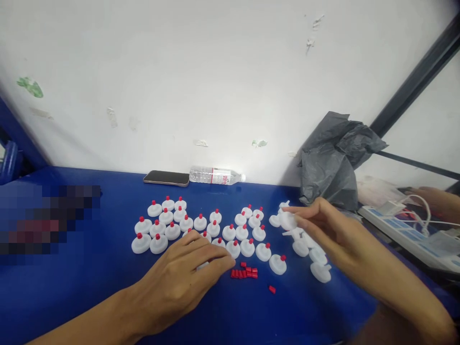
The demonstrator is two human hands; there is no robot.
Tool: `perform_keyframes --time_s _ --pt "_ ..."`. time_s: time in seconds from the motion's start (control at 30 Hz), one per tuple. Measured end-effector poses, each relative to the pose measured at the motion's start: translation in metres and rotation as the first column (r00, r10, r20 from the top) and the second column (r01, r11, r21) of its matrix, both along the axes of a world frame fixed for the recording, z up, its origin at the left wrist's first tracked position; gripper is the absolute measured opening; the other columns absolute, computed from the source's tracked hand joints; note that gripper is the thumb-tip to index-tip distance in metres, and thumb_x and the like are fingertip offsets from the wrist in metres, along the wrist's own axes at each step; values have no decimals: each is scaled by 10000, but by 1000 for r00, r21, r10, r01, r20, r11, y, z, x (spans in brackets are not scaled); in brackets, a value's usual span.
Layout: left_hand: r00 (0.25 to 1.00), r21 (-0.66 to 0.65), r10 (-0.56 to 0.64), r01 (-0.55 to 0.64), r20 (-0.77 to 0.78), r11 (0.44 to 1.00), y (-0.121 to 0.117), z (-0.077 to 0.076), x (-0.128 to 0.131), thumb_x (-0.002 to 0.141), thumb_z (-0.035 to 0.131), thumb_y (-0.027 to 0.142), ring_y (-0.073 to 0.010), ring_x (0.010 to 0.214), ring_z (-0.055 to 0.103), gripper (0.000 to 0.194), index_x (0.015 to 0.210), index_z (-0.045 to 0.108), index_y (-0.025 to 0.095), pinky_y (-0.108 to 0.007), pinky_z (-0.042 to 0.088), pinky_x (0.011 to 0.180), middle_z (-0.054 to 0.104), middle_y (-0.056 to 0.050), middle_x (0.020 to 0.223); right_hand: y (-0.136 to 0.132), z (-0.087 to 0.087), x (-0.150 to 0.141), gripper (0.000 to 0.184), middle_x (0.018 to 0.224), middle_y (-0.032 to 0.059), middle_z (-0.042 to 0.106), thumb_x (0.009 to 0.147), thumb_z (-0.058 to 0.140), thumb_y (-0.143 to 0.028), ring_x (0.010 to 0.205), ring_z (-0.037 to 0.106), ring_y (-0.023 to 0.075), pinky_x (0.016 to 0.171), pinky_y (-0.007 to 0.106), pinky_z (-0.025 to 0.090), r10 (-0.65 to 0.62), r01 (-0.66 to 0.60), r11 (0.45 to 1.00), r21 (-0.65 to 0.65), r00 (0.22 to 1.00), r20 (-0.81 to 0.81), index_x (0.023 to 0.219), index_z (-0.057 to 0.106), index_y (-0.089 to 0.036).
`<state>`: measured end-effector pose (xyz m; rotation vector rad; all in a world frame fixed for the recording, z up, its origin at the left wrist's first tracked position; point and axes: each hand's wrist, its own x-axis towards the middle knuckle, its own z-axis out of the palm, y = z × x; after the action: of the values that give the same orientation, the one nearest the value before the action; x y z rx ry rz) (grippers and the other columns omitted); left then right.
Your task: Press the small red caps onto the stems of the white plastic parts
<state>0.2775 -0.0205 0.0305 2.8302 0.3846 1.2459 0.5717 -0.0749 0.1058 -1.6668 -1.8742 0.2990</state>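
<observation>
The right hand [328, 224] pinches a white cap [288, 221], the left hand [179, 268] curls above red-tipped caps [247, 248], whether gripping one unclear, loose red tips [244, 274] just right of it, and beyond both a bottle [200, 175] with an unreadable red-and-white label [220, 177].

My left forearm [118, 314] slants up from the lower left, and there's my left hand [179, 278], back upward, fingers curled down! Opposite, my right forearm [391, 275] angles in, bare, my right hand [325, 230] pinching between thumb and forefinger!
</observation>
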Motion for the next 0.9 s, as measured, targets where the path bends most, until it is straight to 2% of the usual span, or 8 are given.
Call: perform_keyframes --time_s 0.1,0.23,0.33,0.43,0.57,0.7,0.9 --pt "999 -7 23 -23 45 1000 2 0 -1 969 553 19 -155 848 655 237 1126 662 159 -320 465 776 740 -49 1034 1 1 -19 201 1217 63 698 1034 465 -451 1180 638 244 948 373 520 86 -85 996 -21 996 35 1009 539 -265" --pt "997 11 26 -27 66 1000 6 0 -1 988 563 68 -158 879 645 198 1125 671 161 -306 479 776 740 -52 1056 6 2 -42 184 1093 4 694 1056 453 -418 1012 644 200 863 339 506 194 -187 980 -69 975 110 1059 582 -286" --pt "997 34 34 -36 68 999 7 -1 -1 976 558 29 -155 881 627 231 1141 668 147 -322 469 814 731 -59 1044 11 2 -55 159 1040 -5 700 1052 496 -379 964 634 195 875 342 486 306 -295 951 -93 942 140 1082 627 -293" --pt "996 40 54 -57 74 998 7 -2 -2 956 562 -9 -157 862 601 275 1162 665 140 -344 456 827 708 -65 1003 13 -2 -64 131 1043 -12 706 1039 538 -356 1003 631 198 908 342 471 391 -379 919 -111 912 127 1084 642 -291" --pt "991 -15 106 -105 78 994 6 -4 -3 946 558 -27 -170 927 562 328 1192 658 165 -338 460 828 664 -68 1046 14 -7 -68 135 1111 -31 696 1031 557 -362 1032 637 182 894 316 463 388 -377 918 -120 919 78 1147 600 -307" --pt "988 -40 128 -125 85 991 5 -5 -4 945 546 -46 -162 995 553 377 1243 638 166 -316 469 870 625 -72 1103 13 -8 -68 155 1040 -43 681 1010 593 -393 895 632 164 776 287 456 348 -336 930 -148 935 66 1122 551 -293" --pt "991 28 59 -62 119 998 4 -4 -4 959 622 39 -153 929 589 270 1212 647 132 -336 459 847 680 -73 1056 11 -8 -71 255 983 -57 655 937 686 -454 850 601 149 724 248 433 344 -329 927 -178 937 63 1076 548 -291"
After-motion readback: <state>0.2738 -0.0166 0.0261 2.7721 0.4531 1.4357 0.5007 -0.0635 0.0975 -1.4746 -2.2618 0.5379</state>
